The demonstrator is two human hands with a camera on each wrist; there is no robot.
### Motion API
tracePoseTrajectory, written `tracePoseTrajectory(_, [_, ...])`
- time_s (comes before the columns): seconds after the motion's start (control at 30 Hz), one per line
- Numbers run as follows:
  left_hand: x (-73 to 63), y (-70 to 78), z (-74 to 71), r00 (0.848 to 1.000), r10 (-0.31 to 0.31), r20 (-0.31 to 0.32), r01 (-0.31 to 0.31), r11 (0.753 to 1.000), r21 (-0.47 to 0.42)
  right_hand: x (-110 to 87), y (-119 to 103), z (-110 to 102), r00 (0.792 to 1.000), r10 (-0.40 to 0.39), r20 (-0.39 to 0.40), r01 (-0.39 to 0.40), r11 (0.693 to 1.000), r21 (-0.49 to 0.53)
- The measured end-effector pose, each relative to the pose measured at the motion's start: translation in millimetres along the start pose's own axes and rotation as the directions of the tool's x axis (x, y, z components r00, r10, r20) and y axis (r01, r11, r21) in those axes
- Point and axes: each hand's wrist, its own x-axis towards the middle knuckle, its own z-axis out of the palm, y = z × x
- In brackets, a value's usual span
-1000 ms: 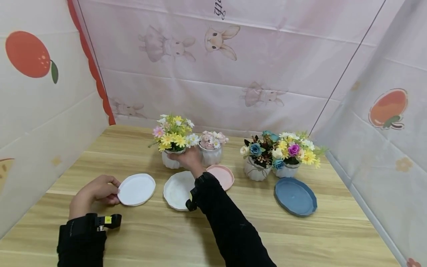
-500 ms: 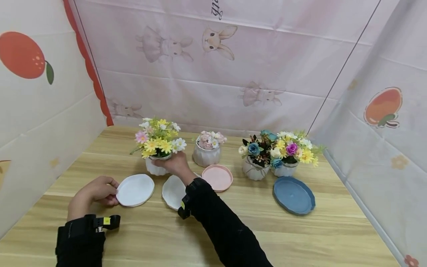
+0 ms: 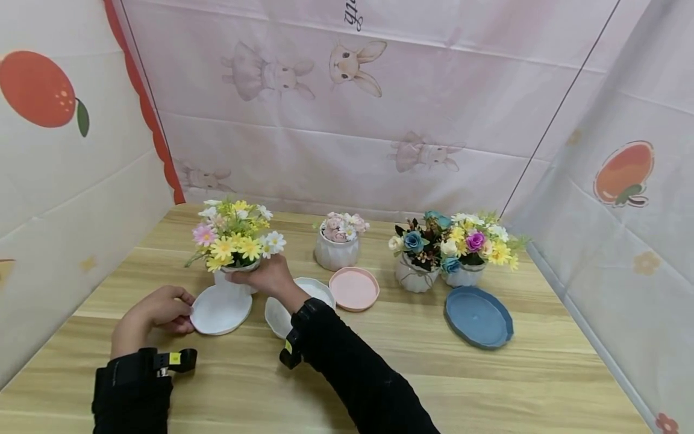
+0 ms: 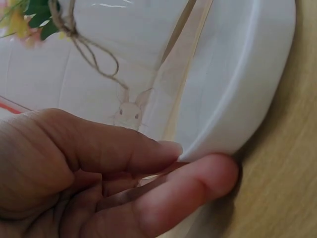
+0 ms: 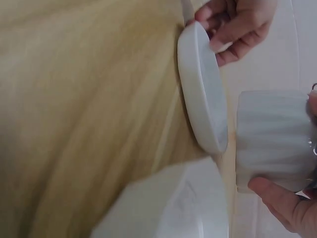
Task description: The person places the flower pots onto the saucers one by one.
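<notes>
At the left of the head view, my left hand [image 3: 161, 310] pinches the rim of a round white saucer [image 3: 221, 312] between thumb and fingers. The left wrist view shows the thumb [image 4: 143, 148] on the saucer's edge, with a fingertip under its outer wall. My right hand [image 3: 268, 277] grips a white flowerpot [image 5: 275, 139] near its top. Yellow, white and pink daisies [image 3: 238, 241] fill this pot, and twine is tied around it. In the right wrist view the pot's base is raised above the saucer's level. From the head, the pot overlaps the saucer's far edge.
A scalloped white plate [image 3: 317, 289] lies partly under my right wrist, beside a small pink saucer [image 3: 354, 289]. Behind stands a pot of pink flowers [image 3: 337, 250]. To the right are a pot with blue roses [image 3: 416, 274], a mixed-flower pot [image 3: 464, 276] and a blue saucer [image 3: 479, 317].
My right hand has carried the daisy pot left and nearer to me, from beside the pink-flower pot to the white saucer. My left hand has kept its grip in place.
</notes>
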Motion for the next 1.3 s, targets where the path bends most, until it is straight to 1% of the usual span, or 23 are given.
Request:
tracePoseTrajectory(0.1, [0.2, -0.4, 0.0, 1.000, 0.013, 0.006, -0.013, 1.000, 0.000, -2.4, -3, 5, 0.999, 0.005, 0.044, -0.003, 0.999, -0.047])
tracePoseTrajectory(0.23, [-0.6, -0.9, 0.1, 0.999, 0.033, 0.005, -0.033, 0.999, -0.002, -5.8, -7, 12, 0.998, -0.030, 0.057, 0.031, 0.999, -0.020])
tracePoseTrajectory(0.33, [-1.9, -0.6, -0.5, 0.999, 0.045, 0.004, -0.045, 0.999, 0.009, -7.5, -10, 16, 0.996, -0.085, 0.033, 0.084, 0.996, 0.017])
tracePoseTrajectory(0.43, [-3.3, 0.9, -1.1, 0.999, 0.039, 0.009, -0.040, 0.999, 0.007, -9.3, -12, 20, 0.994, -0.101, 0.033, 0.100, 0.995, 0.023])
tracePoseTrajectory(0.5, [-3.6, 2.2, -0.9, 1.000, 0.027, 0.011, -0.027, 1.000, -0.016, -10.0, -13, 22, 0.994, -0.097, 0.044, 0.096, 0.995, 0.018])
tracePoseTrajectory(0.63, [-4.0, 3.7, -0.3, 0.999, 0.022, 0.025, -0.021, 0.998, -0.053, -10.8, -13, 25, 0.993, -0.091, 0.073, 0.093, 0.995, -0.030])
tracePoseTrajectory(0.7, [-3.5, 3.5, -0.4, 0.999, 0.026, 0.033, -0.024, 0.998, -0.054, -11.4, -14, 25, 0.993, -0.094, 0.077, 0.097, 0.995, -0.036])
tracePoseTrajectory(0.83, [-1.1, 1.7, -0.1, 0.999, 0.024, 0.044, -0.022, 0.998, -0.055, -12.6, -14, 28, 0.993, -0.101, 0.059, 0.100, 0.995, 0.019])
tracePoseTrajectory(0.93, [0.5, -0.1, 0.3, 0.998, 0.033, 0.048, -0.030, 0.998, -0.054, -13.2, -15, 30, 0.993, -0.102, 0.053, 0.100, 0.994, 0.034])
tracePoseTrajectory(1.07, [2.0, -1.4, 0.1, 0.999, 0.028, 0.047, -0.024, 0.998, -0.065, -13.4, -16, 32, 0.991, -0.123, 0.060, 0.124, 0.992, -0.001])
tracePoseTrajectory(1.2, [2.4, -0.6, -0.8, 0.999, 0.006, 0.050, -0.002, 0.997, -0.077, -14.3, -18, 31, 0.988, -0.138, 0.074, 0.138, 0.990, 0.002])
tracePoseTrajectory(1.3, [1.3, 0.4, -0.9, 0.999, 0.011, 0.048, -0.008, 0.998, -0.070, -14.7, -19, 29, 0.986, -0.146, 0.086, 0.146, 0.989, 0.002])
